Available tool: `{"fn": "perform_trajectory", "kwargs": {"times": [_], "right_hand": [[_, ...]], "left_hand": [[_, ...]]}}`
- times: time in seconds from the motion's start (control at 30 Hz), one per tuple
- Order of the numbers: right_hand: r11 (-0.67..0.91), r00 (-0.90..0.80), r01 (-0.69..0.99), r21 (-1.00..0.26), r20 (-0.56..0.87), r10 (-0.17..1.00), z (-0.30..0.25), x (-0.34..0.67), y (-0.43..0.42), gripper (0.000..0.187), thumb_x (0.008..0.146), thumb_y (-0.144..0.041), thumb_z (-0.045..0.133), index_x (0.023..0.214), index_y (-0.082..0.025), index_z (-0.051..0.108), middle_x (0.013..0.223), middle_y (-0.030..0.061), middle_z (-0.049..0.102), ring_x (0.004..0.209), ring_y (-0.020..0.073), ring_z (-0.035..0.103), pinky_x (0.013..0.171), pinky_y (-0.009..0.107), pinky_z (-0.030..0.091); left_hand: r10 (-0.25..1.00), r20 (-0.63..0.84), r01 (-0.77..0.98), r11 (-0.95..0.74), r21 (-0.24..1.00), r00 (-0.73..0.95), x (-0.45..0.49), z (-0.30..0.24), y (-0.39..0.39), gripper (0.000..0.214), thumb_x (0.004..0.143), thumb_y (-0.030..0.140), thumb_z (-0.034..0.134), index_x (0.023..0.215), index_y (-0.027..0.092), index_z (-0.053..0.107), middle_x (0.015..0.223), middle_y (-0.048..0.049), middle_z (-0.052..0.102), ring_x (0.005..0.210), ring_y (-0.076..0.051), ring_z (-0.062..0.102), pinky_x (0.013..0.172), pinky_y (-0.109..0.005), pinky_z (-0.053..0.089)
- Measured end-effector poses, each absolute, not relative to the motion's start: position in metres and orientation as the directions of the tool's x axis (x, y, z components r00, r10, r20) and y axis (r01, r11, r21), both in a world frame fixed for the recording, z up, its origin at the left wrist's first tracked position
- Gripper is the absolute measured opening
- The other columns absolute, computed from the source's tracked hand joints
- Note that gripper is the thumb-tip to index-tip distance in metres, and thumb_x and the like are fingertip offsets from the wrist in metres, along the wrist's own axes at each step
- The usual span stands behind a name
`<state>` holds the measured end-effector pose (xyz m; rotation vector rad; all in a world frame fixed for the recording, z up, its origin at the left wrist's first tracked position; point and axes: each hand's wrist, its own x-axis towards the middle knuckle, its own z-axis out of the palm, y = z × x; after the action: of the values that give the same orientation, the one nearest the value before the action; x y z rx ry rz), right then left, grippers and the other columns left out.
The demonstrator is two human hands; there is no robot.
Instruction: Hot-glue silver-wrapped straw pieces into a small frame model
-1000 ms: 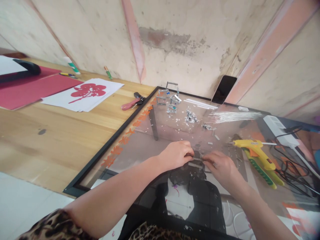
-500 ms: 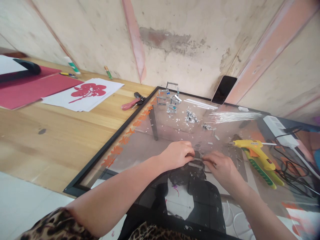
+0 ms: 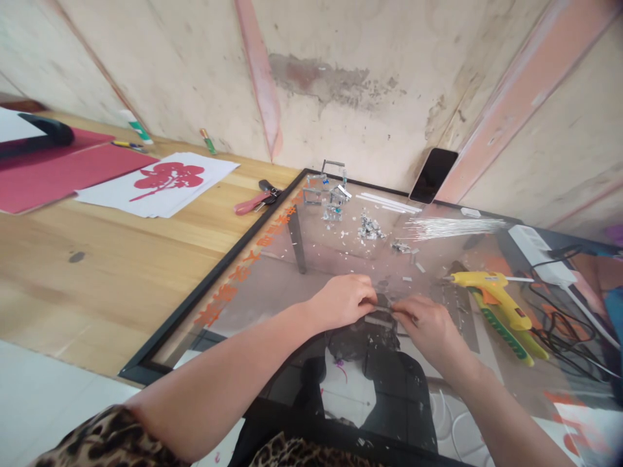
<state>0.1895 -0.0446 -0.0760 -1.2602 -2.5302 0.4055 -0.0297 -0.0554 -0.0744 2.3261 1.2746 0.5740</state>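
Note:
My left hand (image 3: 348,299) is closed in a pinch just above the glass tabletop (image 3: 253,298). My right hand (image 3: 423,318) pinches too, its fingertips a short way to the right of the left ones. Between them runs a thin greyish strip (image 3: 383,309), one end at each hand; its exact kind is too small to make out. Small silvery scraps (image 3: 370,227) lie in a pile beyond the hands. Behind the pile stand little wire-and-foil frames (image 3: 335,194). To the right rests a yellow hot glue gun (image 3: 491,295) beside green-handled pliers (image 3: 503,327).
A bundle of thin silvery wires (image 3: 452,228), white glue sticks (image 3: 389,202) and a white power strip (image 3: 540,253) lie on the glass. A phone (image 3: 433,175) leans on the wall. Pink-handled cutters (image 3: 253,202) and red paper-cut sheets (image 3: 165,185) lie on the wooden table (image 3: 97,259).
The view has shifted very slightly. Both hands keep the same pinch around the strip, with hardly any movement.

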Motion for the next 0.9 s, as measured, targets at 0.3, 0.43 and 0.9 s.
{"fn": "perform_trajectory", "kwargs": {"times": [0.3,0.43,0.9], "right_hand": [[0.569,-0.567,0.692,-0.444,0.155,0.809,-0.073,0.180,-0.047,0.019,0.083,-0.019,0.052,0.091,-0.021,0.069,0.086,0.0036,0.069,0.078,0.0171,0.063,0.072,0.029,0.048],[0.498,-0.518,0.683,-0.534,0.126,0.846,-0.067,0.180,-0.047,0.020,0.082,-0.019,0.053,0.094,-0.022,0.069,0.088,0.0021,0.071,0.077,0.0157,0.065,0.070,0.027,0.050],[0.417,-0.457,0.683,-0.600,0.095,0.884,-0.062,0.188,-0.044,0.024,0.084,-0.027,0.050,0.100,-0.025,0.069,0.097,0.0017,0.073,0.089,0.0188,0.068,0.078,0.030,0.052]], "left_hand": [[0.869,0.125,0.691,-0.461,0.557,0.479,-0.040,-0.066,-0.054,0.014,0.081,0.021,0.057,0.087,0.017,0.069,0.085,-0.0033,0.062,0.076,-0.013,0.059,0.070,-0.023,0.044],[0.883,0.114,0.697,-0.434,0.572,0.456,-0.044,-0.065,-0.053,0.014,0.079,0.021,0.059,0.088,0.016,0.068,0.085,-0.0037,0.063,0.076,-0.014,0.059,0.071,-0.023,0.045],[0.898,0.128,0.724,-0.418,0.548,0.422,-0.043,-0.069,-0.052,0.014,0.079,0.027,0.061,0.088,0.017,0.067,0.082,-0.0024,0.061,0.075,-0.014,0.057,0.067,-0.023,0.043]]}}
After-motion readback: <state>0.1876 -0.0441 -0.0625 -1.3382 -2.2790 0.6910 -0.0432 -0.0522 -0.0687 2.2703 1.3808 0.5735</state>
